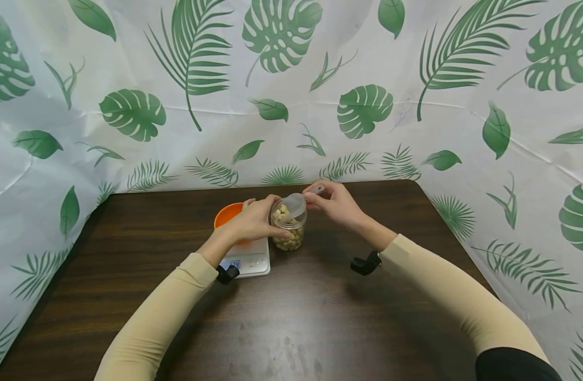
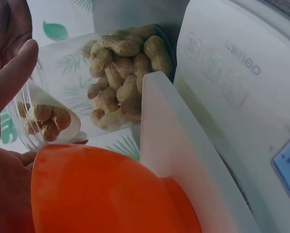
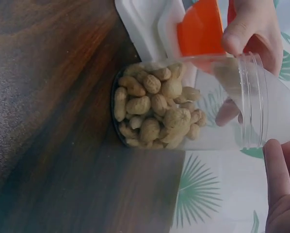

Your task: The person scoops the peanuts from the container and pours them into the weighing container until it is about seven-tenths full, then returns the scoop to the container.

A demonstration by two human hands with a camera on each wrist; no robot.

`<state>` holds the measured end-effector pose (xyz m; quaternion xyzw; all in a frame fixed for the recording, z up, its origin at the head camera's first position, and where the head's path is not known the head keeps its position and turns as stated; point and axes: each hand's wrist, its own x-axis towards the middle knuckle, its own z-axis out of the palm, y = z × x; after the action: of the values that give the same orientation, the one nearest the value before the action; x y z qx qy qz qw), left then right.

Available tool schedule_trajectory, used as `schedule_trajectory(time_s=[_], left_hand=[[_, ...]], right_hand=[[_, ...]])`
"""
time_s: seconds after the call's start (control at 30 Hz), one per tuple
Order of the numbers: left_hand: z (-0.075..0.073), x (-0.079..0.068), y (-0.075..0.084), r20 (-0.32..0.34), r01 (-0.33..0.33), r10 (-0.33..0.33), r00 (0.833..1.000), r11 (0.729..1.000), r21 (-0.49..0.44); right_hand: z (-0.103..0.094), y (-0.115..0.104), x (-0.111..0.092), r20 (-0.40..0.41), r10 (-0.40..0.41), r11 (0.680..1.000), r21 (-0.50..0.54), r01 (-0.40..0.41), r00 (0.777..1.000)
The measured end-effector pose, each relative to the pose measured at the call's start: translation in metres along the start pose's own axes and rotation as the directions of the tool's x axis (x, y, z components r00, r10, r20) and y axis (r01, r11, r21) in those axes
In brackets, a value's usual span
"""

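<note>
A clear plastic jar [image 1: 291,242], part-filled with peanuts [image 3: 157,109], stands upright on the table beside the scale. My left hand [image 1: 254,219] grips it near its mouth, thumb on the near side. With my right hand [image 1: 338,205] I hold the handle of a translucent scoop [image 1: 294,204]. The scoop tilts down into the jar's mouth, and in the left wrist view several peanuts [image 2: 50,121] show in its lower end, above the heap. An orange bowl [image 1: 226,213] sits on the white scale [image 1: 257,263], partly hidden behind my left hand.
The dark wooden table [image 1: 320,317] has its far edge just behind the jar and bowl. A white curtain [image 1: 310,132] printed with green leaves hangs behind and at the sides. The scale's lit display [image 1: 234,264] faces me, partly covered by my left wrist camera.
</note>
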<state>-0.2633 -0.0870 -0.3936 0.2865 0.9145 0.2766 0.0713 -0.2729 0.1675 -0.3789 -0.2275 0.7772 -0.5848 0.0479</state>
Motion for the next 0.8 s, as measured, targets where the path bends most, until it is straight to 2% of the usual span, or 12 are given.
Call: schedule_trajectory(time_s=[0.27,0.8], left_hand=[[0.000,0.001,0.001,0.002,0.006,-0.006,1.000,1.000,-0.005],[-0.002,0.002,0.002,0.012,0.018,-0.018,1.000,1.000,-0.020]], right_hand=[[0.000,0.008,-0.003,-0.020,0.041,0.994,0.107,-0.039,0.999],[-0.002,0.010,-0.011,-0.063,0.056,0.967,0.252,-0.039,0.996]])
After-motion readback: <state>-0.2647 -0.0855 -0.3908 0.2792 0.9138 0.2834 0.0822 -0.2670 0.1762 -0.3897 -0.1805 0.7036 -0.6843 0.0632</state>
